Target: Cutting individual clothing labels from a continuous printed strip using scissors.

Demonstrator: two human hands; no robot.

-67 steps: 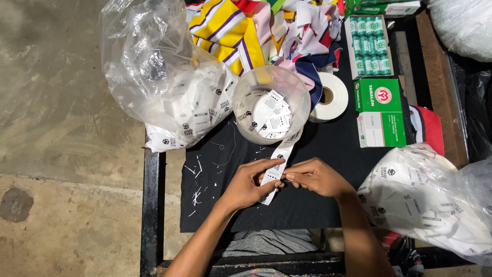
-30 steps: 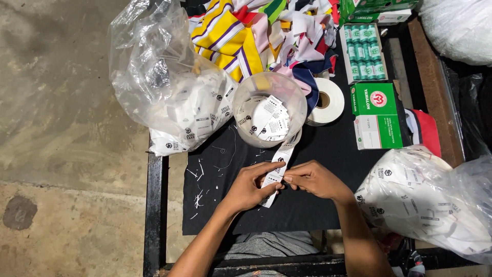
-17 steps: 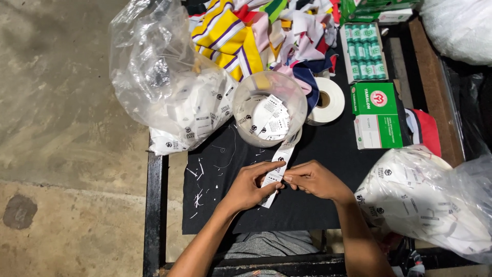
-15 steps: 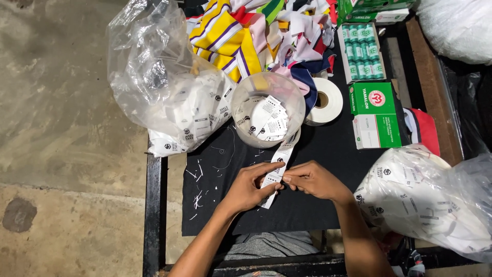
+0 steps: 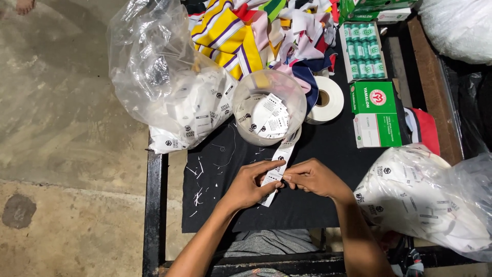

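I look down on the desk (image 5: 328,154), covered in black cloth, with bare concrete floor (image 5: 66,154) to the left. On its far left lies a large clear plastic bag (image 5: 164,87) of white printed labels; a second such bag (image 5: 430,205) sits at the near right. Striped fabric scraps (image 5: 246,36) pile up at the far edge. To the right are a green-and-white box (image 5: 375,115) and, beyond it, an open box of green thread spools (image 5: 363,46). A clear round tub (image 5: 269,110) holding loose labels stands mid-desk, with a white tape roll (image 5: 326,100) just beside it on the right. A strip of white labels (image 5: 279,164) runs from the tub down to my hands. My left hand (image 5: 248,184) pinches the strip between thumb and fingers, closed on it. My right hand (image 5: 315,177) is closed too, fingertips gripping the strip's right edge just beside the left hand.
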